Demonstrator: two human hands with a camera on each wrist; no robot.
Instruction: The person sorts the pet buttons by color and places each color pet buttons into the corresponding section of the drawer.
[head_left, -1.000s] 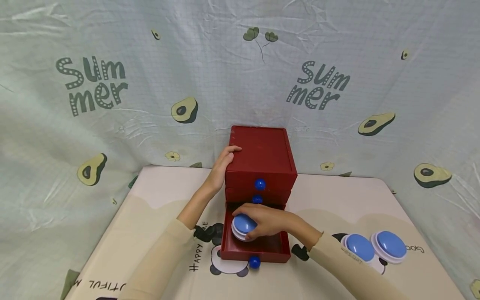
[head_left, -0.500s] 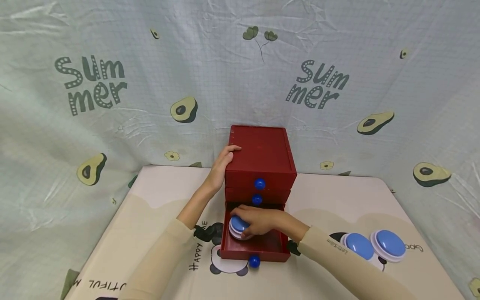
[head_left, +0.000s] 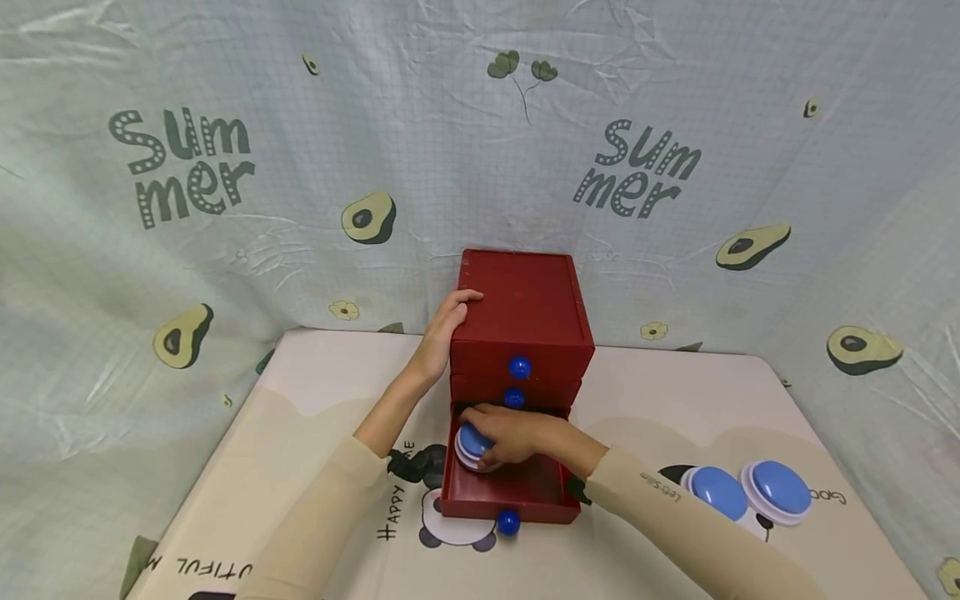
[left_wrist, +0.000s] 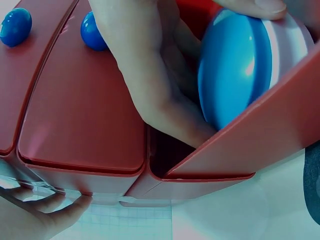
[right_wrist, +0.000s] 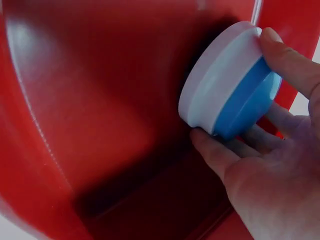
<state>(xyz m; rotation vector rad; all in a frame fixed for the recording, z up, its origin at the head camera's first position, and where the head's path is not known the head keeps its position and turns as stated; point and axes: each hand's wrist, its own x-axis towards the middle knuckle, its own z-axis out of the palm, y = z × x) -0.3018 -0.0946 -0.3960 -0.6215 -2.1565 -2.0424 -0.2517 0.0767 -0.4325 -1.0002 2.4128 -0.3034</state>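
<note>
A round push button (head_left: 470, 444) with a blue dome and white base is at the left side of the pulled-out bottom drawer (head_left: 528, 483). My right hand (head_left: 510, 432) grips it from above, thumb and fingers spread around its rim. In the right wrist view the button (right_wrist: 225, 80) looks tilted, its white base close to the red drawer floor. My left hand (head_left: 441, 335) rests against the left side of the red drawer cabinet (head_left: 521, 300), with fingertips over its top edge. The left wrist view shows its fingers (left_wrist: 70, 212) extended along the cabinet's side.
Two more blue-and-white buttons, one nearer (head_left: 717, 492) and one farther right (head_left: 782, 490), lie on the table (head_left: 637, 550). Blue knobs (head_left: 520, 367) mark the cabinet's two upper drawers, both pushed in. A printed cloth (head_left: 420, 125) hangs behind the cabinet.
My right hand has shifted the button leftward and slightly back inside the drawer. The left hand has kept its place on the cabinet.
</note>
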